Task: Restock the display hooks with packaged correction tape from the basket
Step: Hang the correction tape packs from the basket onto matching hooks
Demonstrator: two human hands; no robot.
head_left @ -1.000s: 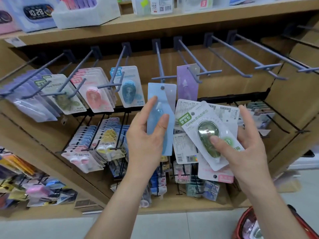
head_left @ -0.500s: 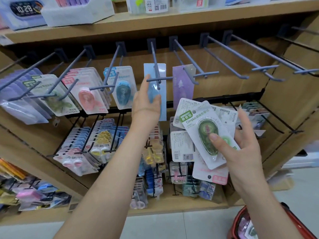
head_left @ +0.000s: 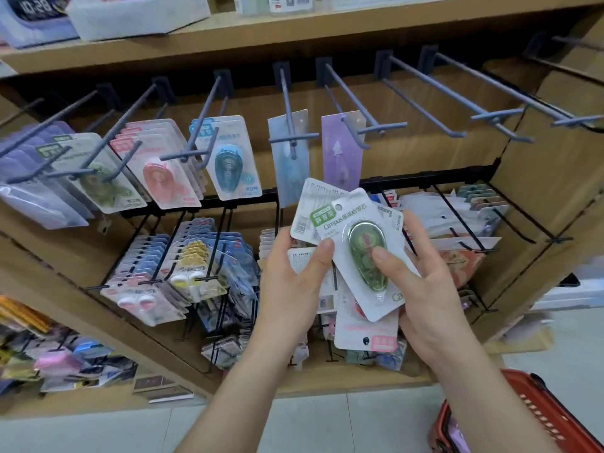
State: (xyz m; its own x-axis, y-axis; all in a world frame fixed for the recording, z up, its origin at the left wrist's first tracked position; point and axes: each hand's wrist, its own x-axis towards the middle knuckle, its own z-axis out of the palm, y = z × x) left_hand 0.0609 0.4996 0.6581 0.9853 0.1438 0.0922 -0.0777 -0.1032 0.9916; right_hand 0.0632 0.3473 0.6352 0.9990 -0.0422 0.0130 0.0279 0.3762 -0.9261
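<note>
A: Where are the fanned packs (head_left: 343, 230) held?
B: Between the left hand (head_left: 291, 289) and the right hand (head_left: 428, 289), in front of the lower rack (head_left: 425, 183).
A: And what is hung above?
B: Single packs are hung on the two middle upper hooks (head_left: 286, 103); stacks are hung on those to the left, under the top shelf (head_left: 294, 31).
A: The basket (head_left: 555, 416)?
B: It is set on the floor (head_left: 310, 423), low at the right, below the right forearm.

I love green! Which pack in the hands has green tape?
The green pack, face-up on top of the fan, under the thumb of the right hand. The other packs behind show white backs or a pink label.
</note>
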